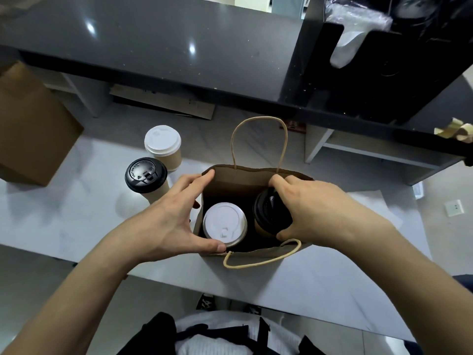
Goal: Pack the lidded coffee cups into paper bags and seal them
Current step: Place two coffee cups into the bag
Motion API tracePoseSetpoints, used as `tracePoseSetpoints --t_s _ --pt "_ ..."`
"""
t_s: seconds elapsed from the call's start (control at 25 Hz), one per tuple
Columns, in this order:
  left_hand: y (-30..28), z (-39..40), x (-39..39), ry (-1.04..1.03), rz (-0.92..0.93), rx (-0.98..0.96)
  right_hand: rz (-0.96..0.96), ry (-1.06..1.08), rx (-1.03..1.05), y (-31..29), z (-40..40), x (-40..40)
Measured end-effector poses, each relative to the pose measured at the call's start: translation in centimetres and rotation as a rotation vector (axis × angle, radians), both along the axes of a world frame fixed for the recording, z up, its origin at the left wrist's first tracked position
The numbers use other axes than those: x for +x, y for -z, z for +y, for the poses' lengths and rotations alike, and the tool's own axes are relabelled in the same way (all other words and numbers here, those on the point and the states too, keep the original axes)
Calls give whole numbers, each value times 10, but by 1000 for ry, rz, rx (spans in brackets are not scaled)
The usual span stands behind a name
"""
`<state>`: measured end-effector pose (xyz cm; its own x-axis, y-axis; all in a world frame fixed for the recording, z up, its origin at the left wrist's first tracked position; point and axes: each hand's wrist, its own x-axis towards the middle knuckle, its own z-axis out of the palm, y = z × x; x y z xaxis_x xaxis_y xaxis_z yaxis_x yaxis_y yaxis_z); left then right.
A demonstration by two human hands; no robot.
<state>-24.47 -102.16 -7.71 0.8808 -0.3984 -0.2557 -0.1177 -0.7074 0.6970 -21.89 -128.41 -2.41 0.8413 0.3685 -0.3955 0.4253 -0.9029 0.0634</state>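
Observation:
An open brown paper bag (235,179) with twine handles stands on the white table. Inside it on the left sits a cup with a white lid (224,225). My right hand (307,208) grips a black-lidded cup (268,213), tilted, in the bag's right half. My left hand (176,213) spans the bag's left side, index finger on the far rim and thumb at the near rim. Left of the bag stand a second black-lidded cup (146,175) and, behind it, a second white-lidded cup (163,144).
A brown cardboard box (33,129) sits at the table's left. A dark raised counter (153,47) runs across the back, with a black holder of white plastic bags (348,47) at the right. The table's near edge (281,290) is just below the bag.

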Motion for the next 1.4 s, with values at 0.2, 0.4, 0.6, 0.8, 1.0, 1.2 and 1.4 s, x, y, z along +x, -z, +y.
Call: tracePoseSetpoints --t_s 0.2,0.4,0.6,0.8,1.0,1.2,1.4 --pt "0 -3 3 16 0 8 -22 -20 -107 23 7 7" --pt "1 -3 4 20 -6 10 -35 -17 -102 30 6 7" --pt "1 -4 4 34 -6 9 -77 -66 -128 40 4 3" --pt "1 -6 5 45 -12 6 -84 -77 -129 48 1 3" --pt "2 -6 7 46 -9 0 -94 -92 -143 49 5 7" --pt "5 -6 8 36 -4 -22 -53 -123 -228 53 12 8" --pt "6 -4 6 30 -14 -32 -45 -129 -272 56 17 13"
